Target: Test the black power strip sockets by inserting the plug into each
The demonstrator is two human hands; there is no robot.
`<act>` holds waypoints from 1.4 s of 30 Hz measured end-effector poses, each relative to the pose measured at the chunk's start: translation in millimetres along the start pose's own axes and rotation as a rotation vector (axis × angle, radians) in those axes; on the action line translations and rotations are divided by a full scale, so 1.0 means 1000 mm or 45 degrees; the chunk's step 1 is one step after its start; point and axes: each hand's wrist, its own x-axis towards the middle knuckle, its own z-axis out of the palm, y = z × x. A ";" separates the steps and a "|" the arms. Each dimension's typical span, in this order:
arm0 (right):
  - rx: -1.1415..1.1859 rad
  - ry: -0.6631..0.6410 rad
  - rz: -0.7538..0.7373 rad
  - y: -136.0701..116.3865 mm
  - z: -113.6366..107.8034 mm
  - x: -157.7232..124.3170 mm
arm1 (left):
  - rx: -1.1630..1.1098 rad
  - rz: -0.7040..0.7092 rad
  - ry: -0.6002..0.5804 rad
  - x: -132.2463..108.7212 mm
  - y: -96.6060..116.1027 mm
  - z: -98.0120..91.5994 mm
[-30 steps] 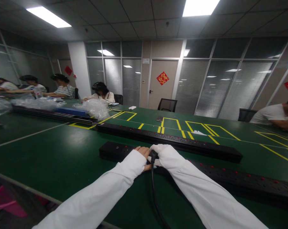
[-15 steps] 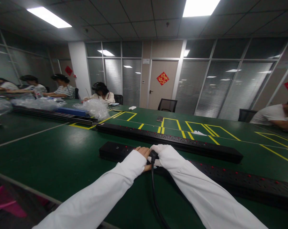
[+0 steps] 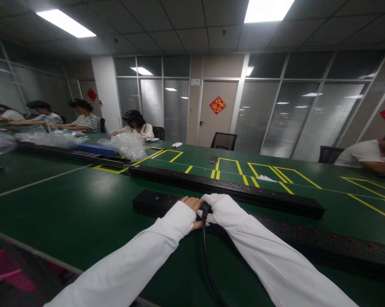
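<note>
A long black power strip point(image 3: 307, 232) with red dots lies across the green table, nearest to me. My left hand point(image 3: 193, 205), bare, has its fingers wrapped over this strip near its left part. Beside it, my right hand point(image 3: 213, 202), in a white glove, is closed round a black plug point(image 3: 205, 208) at the strip. From the plug a black cable point(image 3: 207, 264) runs down toward me. The plug's front and its contact with the strip are hidden by the hands. A second black strip point(image 3: 224, 186) lies just behind the first.
Clear plastic bags point(image 3: 128, 146) and a blue box point(image 3: 95, 150) lie at the left on the green table point(image 3: 52, 213). Yellow tape outlines mark its far side. Several people sit round the table. A pink bin point(image 3: 10, 273) stands at lower left.
</note>
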 end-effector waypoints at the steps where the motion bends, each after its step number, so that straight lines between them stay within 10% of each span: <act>1: 0.000 -0.003 0.000 0.000 0.000 0.000 | 0.002 -0.007 -0.003 0.000 0.001 -0.001; 42: -0.043 -0.029 0.042 -0.005 -0.007 0.000 | 0.007 -0.022 0.008 -0.001 0.003 -0.004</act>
